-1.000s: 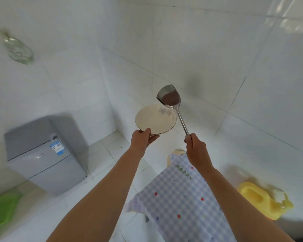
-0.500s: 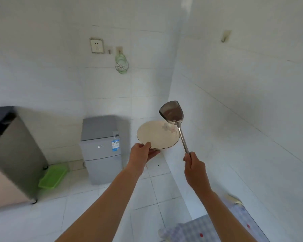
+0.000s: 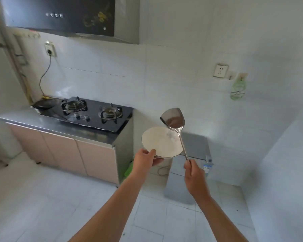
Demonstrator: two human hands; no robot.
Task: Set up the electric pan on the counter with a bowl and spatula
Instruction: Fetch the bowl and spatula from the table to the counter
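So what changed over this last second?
The view swung left: the checked cloth and yellow jug left the frame, and the counter with the stove came in. Unchanged: left hand holds the bowl, right hand the spatula.

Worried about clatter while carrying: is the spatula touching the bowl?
Cannot tell. In the head view the spatula shaft crosses the bowl rim, but overlap alone shows neither contact nor gap.
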